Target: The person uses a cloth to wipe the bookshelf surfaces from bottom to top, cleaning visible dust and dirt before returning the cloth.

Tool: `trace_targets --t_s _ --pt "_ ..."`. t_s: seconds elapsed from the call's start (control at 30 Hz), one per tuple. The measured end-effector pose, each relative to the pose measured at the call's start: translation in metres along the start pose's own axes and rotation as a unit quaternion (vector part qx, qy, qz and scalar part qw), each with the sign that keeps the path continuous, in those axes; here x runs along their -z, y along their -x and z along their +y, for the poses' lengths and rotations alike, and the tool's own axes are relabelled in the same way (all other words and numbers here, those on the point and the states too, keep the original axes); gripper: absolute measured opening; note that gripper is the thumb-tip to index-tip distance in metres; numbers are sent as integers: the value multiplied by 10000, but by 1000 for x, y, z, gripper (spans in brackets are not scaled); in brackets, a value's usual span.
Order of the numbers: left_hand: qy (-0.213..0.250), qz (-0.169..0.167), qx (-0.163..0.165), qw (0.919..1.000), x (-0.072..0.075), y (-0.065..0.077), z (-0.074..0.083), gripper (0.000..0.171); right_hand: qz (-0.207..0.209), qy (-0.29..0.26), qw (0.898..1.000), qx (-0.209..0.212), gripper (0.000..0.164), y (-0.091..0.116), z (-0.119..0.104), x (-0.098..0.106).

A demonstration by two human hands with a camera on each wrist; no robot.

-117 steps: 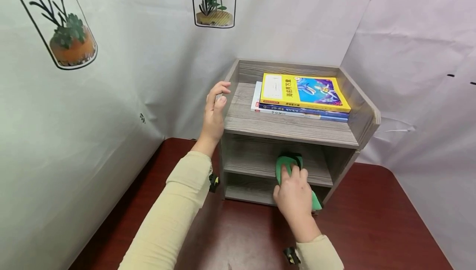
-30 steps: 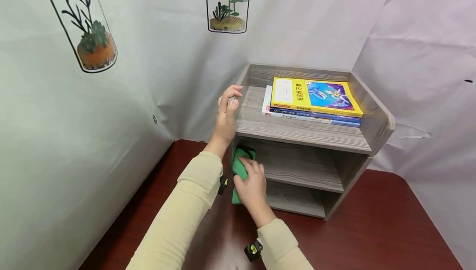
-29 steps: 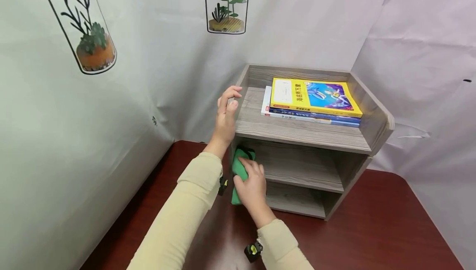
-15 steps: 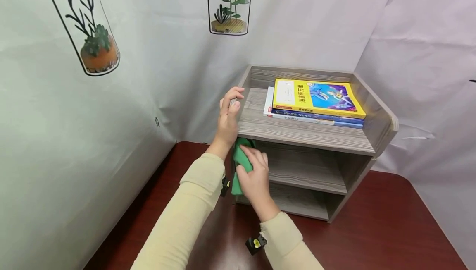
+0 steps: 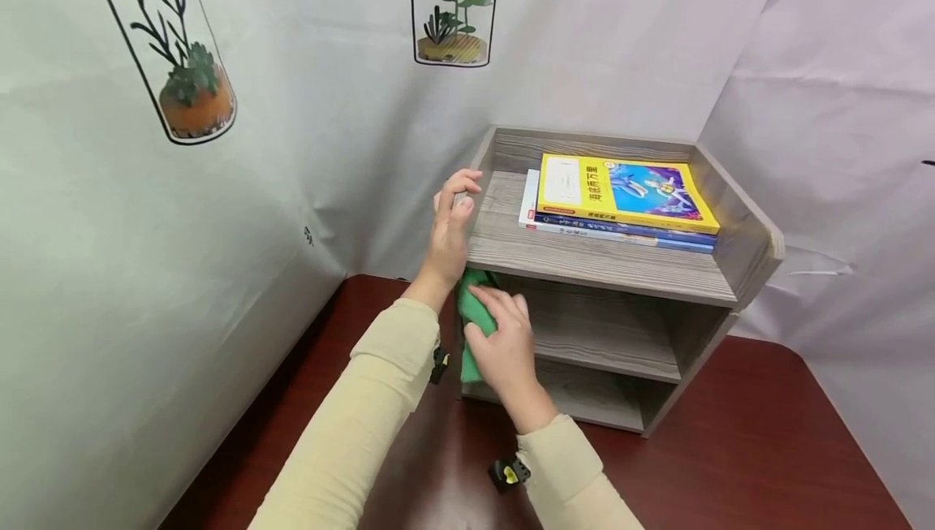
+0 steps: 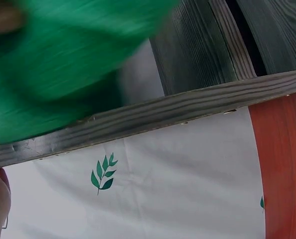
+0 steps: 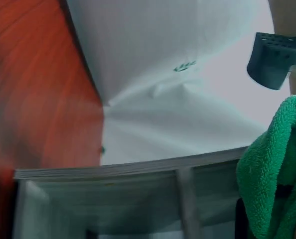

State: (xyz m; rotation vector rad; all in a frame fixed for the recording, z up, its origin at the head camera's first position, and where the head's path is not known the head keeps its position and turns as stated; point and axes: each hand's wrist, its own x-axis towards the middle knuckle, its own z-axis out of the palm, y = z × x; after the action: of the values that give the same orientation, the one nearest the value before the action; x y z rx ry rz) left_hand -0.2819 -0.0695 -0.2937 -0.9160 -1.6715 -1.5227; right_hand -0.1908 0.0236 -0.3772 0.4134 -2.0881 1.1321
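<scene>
A small grey wood-grain shelf (image 5: pixel 599 266) stands on the table with two compartments below its top. My left hand (image 5: pixel 447 226) holds the upper part of its left side panel, fingers bent over the edge. Inside the left side of the middle compartment, my right hand (image 5: pixel 507 347) grips a green terry towel (image 5: pixel 476 315), which hangs down over the lower compartment. Close up in the left wrist view, the blurred towel (image 6: pixel 88 55) lies along the panel edge (image 6: pixel 188 107). The right wrist view shows its folded fabric (image 7: pixel 265 179); the right fingers are mostly hidden there.
Several stacked books (image 5: pixel 628 189), a yellow one uppermost, lie on the shelf top. The dark red table (image 5: pixel 760 449) extends around the shelf. A white printed wall covering (image 5: pixel 329 108) stands close behind and to the left. Both wrists carry small black cameras (image 5: pixel 509 475).
My right hand has carried the towel from the right part of the middle compartment to its left side, then slightly upward. My left hand keeps its place on the panel. The view shifted slightly.
</scene>
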Motion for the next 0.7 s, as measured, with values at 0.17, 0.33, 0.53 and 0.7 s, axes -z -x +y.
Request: trace_targets --t_s 0.17,0.33,0.53,0.7 --pt "-35 -17 65 10000 1 1 0 31 -1042 1001 9889 -336 42 13 8 1" --pt "-81 116 54 9999 3 -1 -1 30 -1824 2319 9555 47 35 10 5 4" --pt "-11 191 42 9998 2 -2 -3 29 -2002 3357 9192 470 28 10 9 17" --pt "57 216 108 9997 0 3 -1 28 -1935 3507 9152 443 28 20 23 38"
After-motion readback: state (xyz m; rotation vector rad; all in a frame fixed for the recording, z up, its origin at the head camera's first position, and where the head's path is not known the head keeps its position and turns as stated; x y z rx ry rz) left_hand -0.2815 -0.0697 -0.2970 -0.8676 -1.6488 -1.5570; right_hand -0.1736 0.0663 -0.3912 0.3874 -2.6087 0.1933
